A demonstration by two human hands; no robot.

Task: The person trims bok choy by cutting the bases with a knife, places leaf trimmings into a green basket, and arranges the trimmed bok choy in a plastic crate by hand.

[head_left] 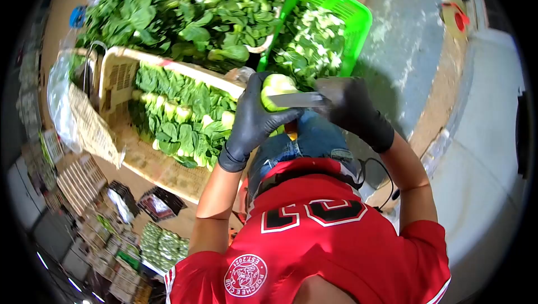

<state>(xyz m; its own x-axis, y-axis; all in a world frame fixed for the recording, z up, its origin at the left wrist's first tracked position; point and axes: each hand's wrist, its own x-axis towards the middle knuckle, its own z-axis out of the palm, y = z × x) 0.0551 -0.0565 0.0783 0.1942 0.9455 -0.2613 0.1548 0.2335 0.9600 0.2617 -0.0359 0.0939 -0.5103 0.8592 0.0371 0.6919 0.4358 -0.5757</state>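
Observation:
My left hand (255,116), in a black glove, is closed around a pale green bok choy (278,88) with its rounded base facing up. In my right hand (350,105), also black-gloved and slightly blurred, is a knife. The knife's blade (300,100) lies across the lower part of the bok choy's base. Just beyond my hands stands a bright green basket (358,21) with leaf trimmings (314,40) in it. To the left, a beige crate (168,178) contains rows of bok choy (182,114).
A large heap of leafy greens (190,15) fills a container beyond the beige crate. A plastic bag (64,99) hangs at that crate's left end. Farther off at lower left are dark crates (159,204) and packed green produce (162,245). A red object (460,21) lies at upper right.

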